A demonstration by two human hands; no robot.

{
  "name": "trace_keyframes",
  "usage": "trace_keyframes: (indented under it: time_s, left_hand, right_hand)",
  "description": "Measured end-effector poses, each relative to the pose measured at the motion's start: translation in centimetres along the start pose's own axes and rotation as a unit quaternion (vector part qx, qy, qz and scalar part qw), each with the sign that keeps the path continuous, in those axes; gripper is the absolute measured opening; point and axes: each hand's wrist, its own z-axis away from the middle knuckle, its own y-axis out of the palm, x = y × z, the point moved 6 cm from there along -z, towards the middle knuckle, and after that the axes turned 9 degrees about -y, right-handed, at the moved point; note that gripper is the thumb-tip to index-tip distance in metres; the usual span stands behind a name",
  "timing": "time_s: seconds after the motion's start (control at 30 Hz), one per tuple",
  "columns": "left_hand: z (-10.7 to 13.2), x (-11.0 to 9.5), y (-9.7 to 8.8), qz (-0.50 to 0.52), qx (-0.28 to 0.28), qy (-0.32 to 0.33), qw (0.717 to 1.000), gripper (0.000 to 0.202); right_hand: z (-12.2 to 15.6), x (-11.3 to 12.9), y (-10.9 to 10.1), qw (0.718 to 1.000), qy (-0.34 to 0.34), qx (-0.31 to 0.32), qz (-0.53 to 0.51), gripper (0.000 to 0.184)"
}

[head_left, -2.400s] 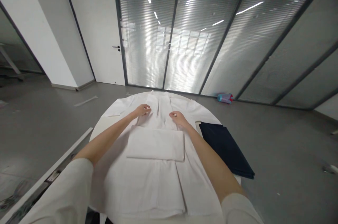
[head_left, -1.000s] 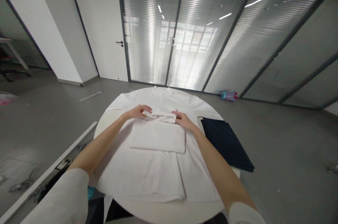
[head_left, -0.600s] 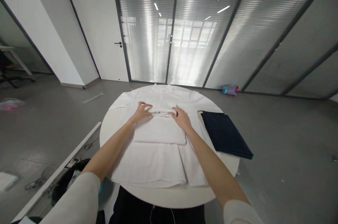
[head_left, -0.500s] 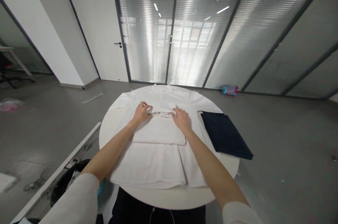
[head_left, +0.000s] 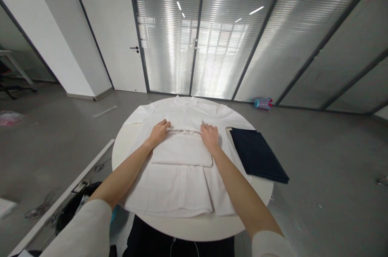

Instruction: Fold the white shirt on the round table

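Head view: a glass partition (head_left: 242,38) with blinds closes the far side of the room. A round white table (head_left: 194,230) stands directly ahead of the person. A white garment (head_left: 169,186) lies spread flat over most of the table, its long axis running away from the person. A folded white panel (head_left: 182,155) rests on its middle, long side set crosswise.

A folded navy cloth (head_left: 257,154) lies on the table's right edge, just beside the garment and clear of both arms.

A bunched ridge of fabric (head_left: 184,131) runs crosswise along the panel's far edge. The left hand (head_left: 158,131) and the right hand (head_left: 209,135) lie at its two ends, equally near. Both are flat, palm down, fingers extended, pressing and not gripping. Nothing obstructs them.

A small bottle (head_left: 262,103) lies on the floor beyond.
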Motion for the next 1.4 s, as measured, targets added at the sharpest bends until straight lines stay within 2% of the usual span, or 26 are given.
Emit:
trace_keyframes:
  time_s: [0.13, 0.3, 0.4, 0.53, 0.67, 0.87, 1.0, 1.13, 1.3, 1.4]
  left_hand:
    - [0.1, 0.0, -0.3, 0.004, -0.018, 0.000, 1.000, 0.024]
    - [0.2, 0.2, -0.5, -0.021, 0.000, -0.031, 0.999, 0.021]
    - [0.0, 0.6, -0.5, -0.038, 0.007, -0.053, 0.998, 0.016]
    - [-0.1, 1.2, -0.1, -0.023, 0.021, -0.075, 0.997, 0.016]
    - [0.1, 1.5, -0.1, 0.034, 0.017, -0.067, 0.997, 0.025]
    - [0.2, 1.7, -0.4, 0.046, 0.019, -0.058, 0.997, 0.035]
    - [0.1, 2.1, 0.0, 0.052, 0.038, -0.068, 0.996, 0.027]
    - [-0.1, 2.5, 0.0, 0.060, 0.031, -0.072, 0.995, 0.017]
    - [-0.1, 1.7, -0.1, 0.044, 0.044, -0.033, 0.997, 0.025]
    - [0.0, 1.5, -0.3, 0.039, 0.044, -0.034, 0.998, 0.029]
  right_hand:
    - [0.0, 0.4, 0.0, 0.999, 0.009, 0.010, -0.043, 0.023]
    - [0.1, 0.6, 0.1, 0.996, 0.040, 0.011, -0.075, 0.041]
    - [-0.1, 0.6, 0.4, 0.995, 0.059, 0.033, -0.075, 0.034]
    - [-0.3, 0.5, 0.6, 0.995, 0.069, 0.031, -0.061, 0.028]
    - [-0.1, 0.4, 0.7, 0.996, 0.072, 0.036, -0.046, 0.031]
    - [0.1, -0.1, 0.4, 0.996, 0.065, 0.028, -0.045, 0.033]
    - [0.1, -0.2, 0.4, 0.998, 0.041, 0.022, -0.047, 0.028]
    - [0.2, -0.1, 0.3, 0.998, 0.021, 0.014, -0.057, 0.025]
    - [0.1, -0.1, 0.6, 0.997, 0.028, 0.047, -0.063, 0.019]
    - [0.1, -0.2, 0.6, 0.996, 0.035, 0.061, -0.055, 0.022]
